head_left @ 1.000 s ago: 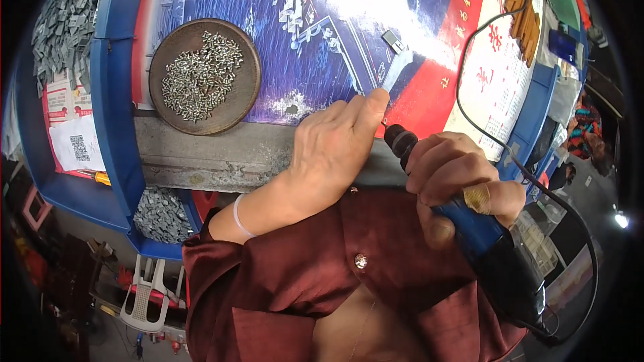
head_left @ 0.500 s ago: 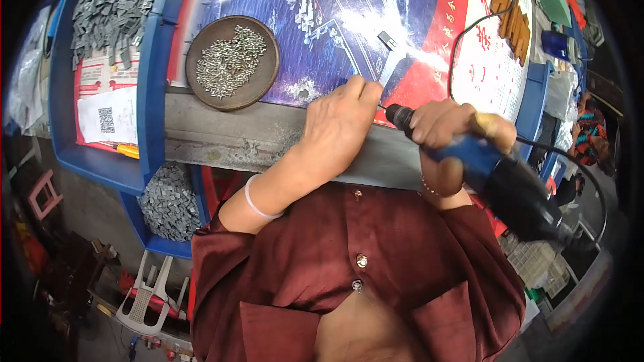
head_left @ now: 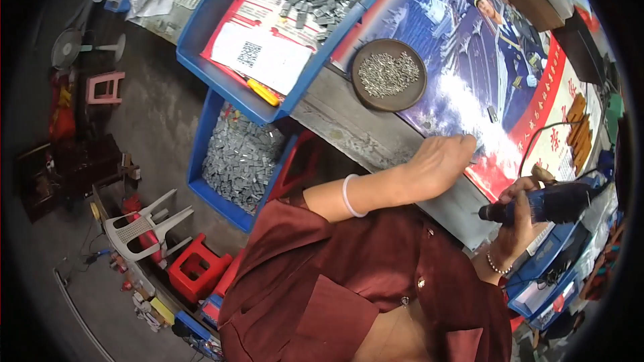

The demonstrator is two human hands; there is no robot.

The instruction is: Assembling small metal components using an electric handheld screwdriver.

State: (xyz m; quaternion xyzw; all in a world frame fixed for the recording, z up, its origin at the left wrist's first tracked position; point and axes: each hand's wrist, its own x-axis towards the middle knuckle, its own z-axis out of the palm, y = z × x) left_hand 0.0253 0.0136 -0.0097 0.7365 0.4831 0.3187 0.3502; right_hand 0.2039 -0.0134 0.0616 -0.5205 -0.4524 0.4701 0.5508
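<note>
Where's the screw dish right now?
In the head view, the screw dish sits upper centre on the bench, beside the blue tray, up-left of the left hand.

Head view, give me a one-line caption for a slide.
Left hand presses a small metal part on the poster-covered bench while the right hand holds a blue power screwdriver.

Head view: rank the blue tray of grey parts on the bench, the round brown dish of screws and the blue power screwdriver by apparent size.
1. blue tray
2. and 3. round brown dish and blue power screwdriver look alike; not ranked.
</note>
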